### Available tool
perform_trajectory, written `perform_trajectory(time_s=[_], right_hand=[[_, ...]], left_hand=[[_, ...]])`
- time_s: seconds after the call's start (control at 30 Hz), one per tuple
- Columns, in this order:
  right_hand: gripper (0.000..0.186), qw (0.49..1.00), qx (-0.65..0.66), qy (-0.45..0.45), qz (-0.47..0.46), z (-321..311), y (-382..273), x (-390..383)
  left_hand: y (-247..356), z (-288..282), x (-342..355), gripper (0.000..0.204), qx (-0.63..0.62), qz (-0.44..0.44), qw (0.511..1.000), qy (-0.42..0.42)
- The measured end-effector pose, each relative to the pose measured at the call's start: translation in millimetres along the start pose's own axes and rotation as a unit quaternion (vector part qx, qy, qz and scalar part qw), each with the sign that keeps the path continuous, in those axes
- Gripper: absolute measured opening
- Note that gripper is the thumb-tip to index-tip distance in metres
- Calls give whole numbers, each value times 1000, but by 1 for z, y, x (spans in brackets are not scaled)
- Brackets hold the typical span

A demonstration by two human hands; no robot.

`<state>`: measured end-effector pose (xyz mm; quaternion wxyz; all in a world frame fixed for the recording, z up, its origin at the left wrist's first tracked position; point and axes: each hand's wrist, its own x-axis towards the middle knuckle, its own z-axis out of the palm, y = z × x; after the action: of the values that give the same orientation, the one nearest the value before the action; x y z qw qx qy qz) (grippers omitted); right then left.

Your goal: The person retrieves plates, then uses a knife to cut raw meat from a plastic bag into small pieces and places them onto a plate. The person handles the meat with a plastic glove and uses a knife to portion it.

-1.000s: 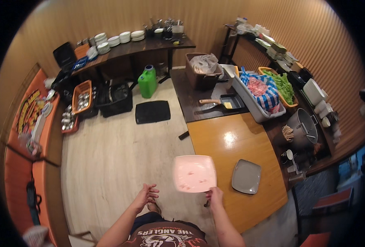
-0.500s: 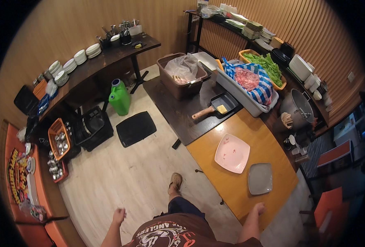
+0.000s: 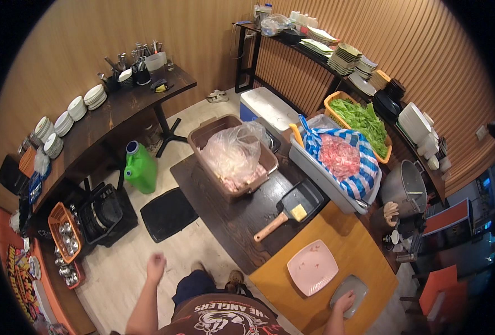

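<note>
My left hand (image 3: 156, 267) hangs over the floor at the left, fingers curled in, with no object showing in it. My right hand (image 3: 345, 301), its fingers also curled, is over the near-left part of a grey square plate (image 3: 354, 287) on the yellow wooden table (image 3: 272, 279); whether it touches the plate I cannot tell. Beside that plate lies a pink plate (image 3: 312, 268) with small scraps of meat. Farther off, a square black pan (image 3: 309, 201) with a wooden handle holds a yellow block, on a dark table (image 3: 230, 215).
A brown tub (image 3: 200, 131) holds a plastic bag and pale meat. To its right, a grey tub (image 3: 331, 192) carries red meat in a striped bag (image 3: 364, 184). Beyond it stands a yellow basket of lettuce (image 3: 364, 123). A green jug (image 3: 141, 170) and black mat (image 3: 169, 215) are on the floor.
I have come closer to the tables, and the tubs and plates appear larger. My right hand has moved from beside the near table edge to over the grey plate.
</note>
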<state>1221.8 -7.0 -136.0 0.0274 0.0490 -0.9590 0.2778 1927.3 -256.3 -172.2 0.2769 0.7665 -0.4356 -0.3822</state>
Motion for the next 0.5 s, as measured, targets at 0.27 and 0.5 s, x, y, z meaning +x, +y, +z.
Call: perform_trajectory(time_s=[0.27,0.5], right_hand=[[38,998,63,-5,-10,29,-64,-132],[61,973,-84,-214,16,44,-138,-322]], left_hand=[[432,15,264,19,-143,407,901,-45],[610,172,381,36,169,474,796,-336]])
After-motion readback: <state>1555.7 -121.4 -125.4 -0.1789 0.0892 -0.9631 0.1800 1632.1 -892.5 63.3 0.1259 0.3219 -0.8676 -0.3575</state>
